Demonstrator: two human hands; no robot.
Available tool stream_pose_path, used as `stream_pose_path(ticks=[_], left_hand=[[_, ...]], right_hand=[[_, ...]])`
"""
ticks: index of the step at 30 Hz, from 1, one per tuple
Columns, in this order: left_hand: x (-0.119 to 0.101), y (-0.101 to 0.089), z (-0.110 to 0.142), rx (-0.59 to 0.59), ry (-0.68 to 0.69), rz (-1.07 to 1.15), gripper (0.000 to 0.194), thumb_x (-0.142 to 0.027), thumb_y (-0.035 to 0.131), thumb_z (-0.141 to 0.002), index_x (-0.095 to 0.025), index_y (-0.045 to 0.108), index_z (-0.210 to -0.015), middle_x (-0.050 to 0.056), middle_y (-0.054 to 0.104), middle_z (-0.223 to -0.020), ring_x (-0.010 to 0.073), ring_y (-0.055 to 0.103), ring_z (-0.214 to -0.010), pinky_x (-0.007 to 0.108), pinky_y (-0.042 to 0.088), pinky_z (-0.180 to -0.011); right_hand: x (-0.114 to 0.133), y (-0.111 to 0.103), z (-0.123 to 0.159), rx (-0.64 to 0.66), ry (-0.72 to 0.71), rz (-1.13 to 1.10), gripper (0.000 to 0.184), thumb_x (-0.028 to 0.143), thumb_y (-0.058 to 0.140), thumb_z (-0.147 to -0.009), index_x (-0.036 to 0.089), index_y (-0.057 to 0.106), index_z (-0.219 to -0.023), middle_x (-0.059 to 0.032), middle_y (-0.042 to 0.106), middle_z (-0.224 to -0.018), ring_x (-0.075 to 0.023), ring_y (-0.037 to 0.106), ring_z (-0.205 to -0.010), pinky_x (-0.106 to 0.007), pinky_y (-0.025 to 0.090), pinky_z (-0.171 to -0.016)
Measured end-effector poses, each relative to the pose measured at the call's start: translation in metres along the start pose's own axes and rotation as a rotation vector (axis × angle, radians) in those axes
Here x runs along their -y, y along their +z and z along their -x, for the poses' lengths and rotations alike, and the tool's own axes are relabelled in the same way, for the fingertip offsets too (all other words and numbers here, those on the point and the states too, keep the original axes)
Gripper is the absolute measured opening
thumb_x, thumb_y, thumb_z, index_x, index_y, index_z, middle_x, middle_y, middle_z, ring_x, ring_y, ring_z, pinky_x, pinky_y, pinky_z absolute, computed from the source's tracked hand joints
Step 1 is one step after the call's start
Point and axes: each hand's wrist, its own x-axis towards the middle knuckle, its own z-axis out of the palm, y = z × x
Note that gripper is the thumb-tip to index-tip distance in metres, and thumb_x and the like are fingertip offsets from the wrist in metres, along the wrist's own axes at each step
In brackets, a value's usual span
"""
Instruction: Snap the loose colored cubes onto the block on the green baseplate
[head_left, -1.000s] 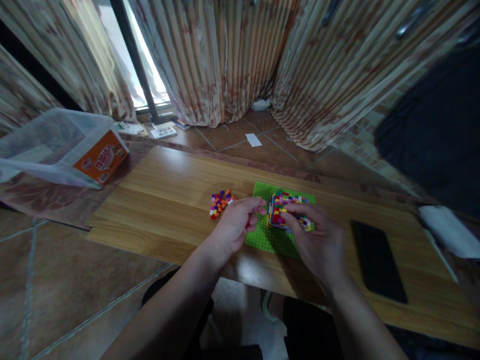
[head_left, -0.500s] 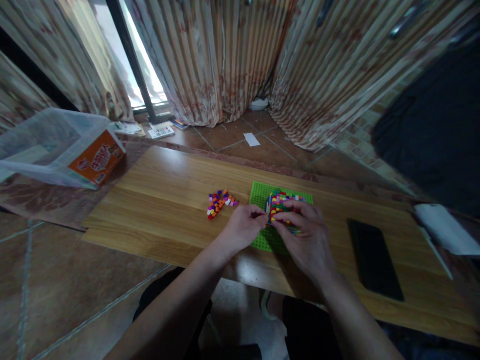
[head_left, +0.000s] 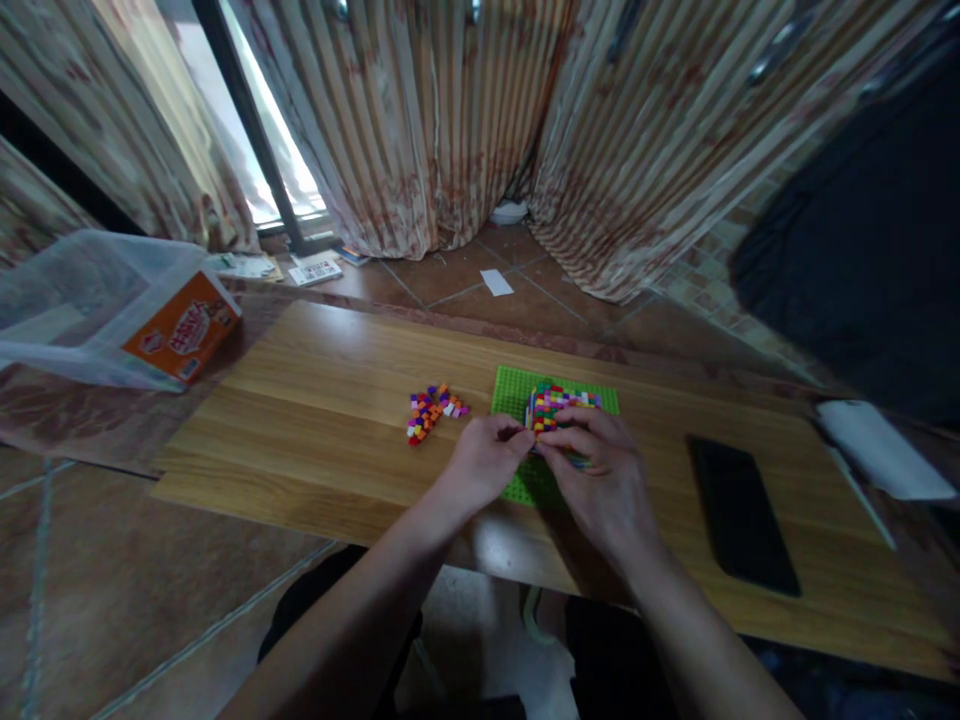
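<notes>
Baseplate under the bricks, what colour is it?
The baseplate is green, best seen in the head view.

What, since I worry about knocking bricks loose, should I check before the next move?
1. Green baseplate lying on the wooden table: ok.
2. Brick block standing on the baseplate: ok; how firmly it is attached, cannot tell.
3. Left hand and right hand both at the block's near left corner: ok.
4. Small brick between the fingertips: cannot tell, too small and partly hidden.
5. Loose bricks apart from both hands: ok.
6. Black slab apart from the right hand: ok.
</notes>
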Motion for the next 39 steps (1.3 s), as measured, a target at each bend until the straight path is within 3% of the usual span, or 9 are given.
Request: stream_pose_path(ticks=[7,11,15,19,22,26,31,35,39], left_hand=[[0.003,0.0,-0.002,-0.01,0.027,-0.038,0.017,-0.019,0.058,-0.077,-0.016,0.062,-0.06,-0.003,0.053,-0.057,0.0112,0.046,-0.057,0.024,0.032,-0.057],[0.004,-0.004,0.0,0.009,0.037,-0.089,0.009,-0.013,0.057,-0.073,-0.015,0.065,-0.071,-0.001,0.059,-0.065,0.0121,0.051,-0.061,0.023,0.035,-0.059],[0.005,-0.009,0.005,0.107,0.017,-0.146,0.036,-0.018,0.065,-0.073,-0.014,0.066,-0.109,0.0,0.064,-0.07,0.0133,0.052,-0.059,0.023,0.036,-0.054],[0.009,-0.005,0.006,0.125,0.021,-0.253,0.054,-0.025,0.068,-0.076,-0.015,0.057,-0.128,0.0,0.064,-0.066,0.0149,0.054,-0.056,0.024,0.037,-0.052],[0.013,0.001,0.002,0.073,0.083,-0.256,0.04,-0.023,0.065,-0.079,-0.017,0.063,-0.119,0.005,0.071,-0.081,0.0173,0.063,-0.068,0.027,0.045,-0.062],[0.019,0.008,-0.005,0.008,0.108,-0.2,0.029,-0.021,0.065,-0.079,-0.02,0.067,-0.109,0.009,0.074,-0.096,0.0207,0.068,-0.082,0.03,0.051,-0.071],[0.022,0.015,-0.015,-0.147,0.035,-0.097,0.032,-0.018,0.07,-0.075,-0.018,0.067,-0.107,0.009,0.074,-0.087,0.0207,0.068,-0.074,0.03,0.051,-0.065],[0.018,0.017,-0.021,-0.23,0.011,-0.013,0.036,-0.012,0.074,-0.07,-0.017,0.067,-0.105,0.007,0.075,-0.084,0.0172,0.066,-0.067,0.027,0.049,-0.063],[0.01,0.015,-0.024,-0.251,0.043,0.079,0.03,-0.004,0.069,-0.069,-0.015,0.068,-0.096,0.008,0.076,-0.088,0.0181,0.069,-0.08,0.028,0.052,-0.074]], right_hand=[[0.001,0.002,0.002,0.019,-0.016,0.053,0.013,0.026,0.066,-0.087,0.027,0.074,-0.078,-0.0051,0.068,-0.098,-0.0255,0.06,-0.1,-0.046,0.048,-0.088],[-0.004,-0.008,-0.004,-0.008,0.016,-0.092,0.009,0.028,0.066,-0.087,0.029,0.075,-0.086,-0.0041,0.069,-0.105,-0.0234,0.063,-0.103,-0.045,0.049,-0.093],[-0.024,-0.018,-0.016,-0.136,0.119,-0.161,0.022,0.034,0.058,-0.092,0.025,0.071,-0.107,-0.0081,0.067,-0.117,-0.0229,0.062,-0.112,-0.044,0.047,-0.1],[-0.046,-0.012,-0.025,-0.025,0.27,-0.228,0.038,0.042,0.049,-0.095,0.02,0.063,-0.122,-0.0112,0.067,-0.125,-0.0241,0.062,-0.116,-0.044,0.046,-0.1],[-0.053,-0.008,-0.029,0.082,0.328,-0.288,0.04,0.045,0.043,-0.096,0.02,0.067,-0.116,-0.009,0.071,-0.118,-0.0226,0.066,-0.107,-0.038,0.049,-0.093],[-0.055,-0.018,-0.031,0.057,0.379,-0.205,0.044,0.046,0.038,-0.097,0.018,0.072,-0.1,-0.0072,0.076,-0.095,-0.0214,0.068,-0.086,-0.031,0.048,-0.075],[-0.061,-0.035,-0.03,0.092,0.467,-0.023,0.046,0.046,0.038,-0.096,0.018,0.071,-0.083,-0.0054,0.072,-0.072,-0.0212,0.065,-0.069,-0.029,0.04,-0.064],[-0.057,-0.036,-0.029,0.203,0.539,0.031,0.045,0.045,0.037,-0.097,0.018,0.071,-0.086,-0.0077,0.073,-0.077,-0.0223,0.067,-0.076,-0.029,0.041,-0.067],[-0.041,-0.02,-0.028,0.282,0.513,0.038,0.043,0.042,0.036,-0.099,0.015,0.069,-0.107,-0.0122,0.074,-0.097,-0.0241,0.068,-0.091,-0.031,0.045,-0.079]])
